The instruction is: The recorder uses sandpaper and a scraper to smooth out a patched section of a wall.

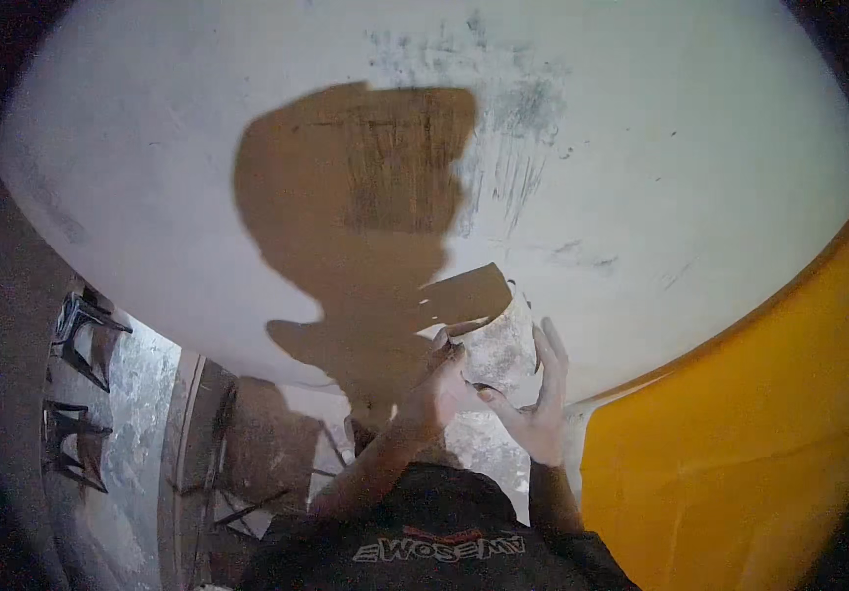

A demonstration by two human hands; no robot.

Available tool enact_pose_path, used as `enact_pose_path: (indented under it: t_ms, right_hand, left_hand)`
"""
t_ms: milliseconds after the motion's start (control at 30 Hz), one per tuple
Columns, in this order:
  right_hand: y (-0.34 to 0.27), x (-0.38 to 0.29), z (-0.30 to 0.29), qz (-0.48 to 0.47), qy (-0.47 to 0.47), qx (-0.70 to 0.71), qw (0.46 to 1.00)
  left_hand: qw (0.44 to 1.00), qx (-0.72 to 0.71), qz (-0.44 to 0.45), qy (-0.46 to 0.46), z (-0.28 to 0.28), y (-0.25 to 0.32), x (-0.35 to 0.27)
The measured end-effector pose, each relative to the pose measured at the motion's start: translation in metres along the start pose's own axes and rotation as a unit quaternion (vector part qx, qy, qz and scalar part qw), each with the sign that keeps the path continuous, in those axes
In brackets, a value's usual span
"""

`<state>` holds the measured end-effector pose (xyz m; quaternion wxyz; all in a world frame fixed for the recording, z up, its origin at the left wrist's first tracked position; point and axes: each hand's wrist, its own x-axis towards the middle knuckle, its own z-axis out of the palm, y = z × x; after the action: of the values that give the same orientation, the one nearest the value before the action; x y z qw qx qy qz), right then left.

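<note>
In front of my chest, both hands hold a pale, mottled piece (502,343) with a curved upper edge, perhaps a bent sheet or pad; its exact kind is unclear. My left hand (445,388) pinches its lower left side, partly in shadow. On the other side, the fingers of my right hand (543,417) stand along its right edge, and the thumb reaches to its lower edge. Beyond it spreads a large white surface (653,192) with a patch of dark smudges and streaks (528,111). My head's shadow falls across part of that patch.
Dark stools (85,336) stand at the left on a worn, patchy floor (140,399). Nearer me on the left is a brown panel (266,436) with thin dark bars. A yellow-orange surface (727,443) fills the lower right. My dark shirt (432,510) bears writing.
</note>
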<state>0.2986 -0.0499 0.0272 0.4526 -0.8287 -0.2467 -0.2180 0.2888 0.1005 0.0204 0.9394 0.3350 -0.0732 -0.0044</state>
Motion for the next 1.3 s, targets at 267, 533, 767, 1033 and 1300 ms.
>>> enact_pose_path:
  t_ms: [267, 533, 767, 1033, 1300]
  right_hand:
    - [0.008, -0.014, 0.002, 0.053, 0.034, 0.163, 0.985]
    - [0.015, -0.013, 0.001, -0.025, 0.110, 0.167, 0.979]
    - [0.022, -0.006, 0.001, -0.114, 0.128, 0.125, 0.977]
    - [0.013, -0.015, -0.026, -0.138, 0.013, -0.016, 0.990]
    - [0.003, -0.013, -0.028, 0.126, 0.117, 0.336, 0.926]
  left_hand:
    - [0.987, 0.157, 0.037, -0.001, -0.017, -0.015, -0.001]
    - [0.960, 0.257, 0.057, 0.100, -0.002, -0.009, -0.003]
    - [0.972, 0.223, -0.027, 0.063, 0.004, 0.001, -0.002]
    - [0.954, 0.276, 0.043, 0.108, 0.015, -0.006, -0.003]
    - [0.860, 0.498, 0.112, -0.009, 0.021, -0.008, -0.003]
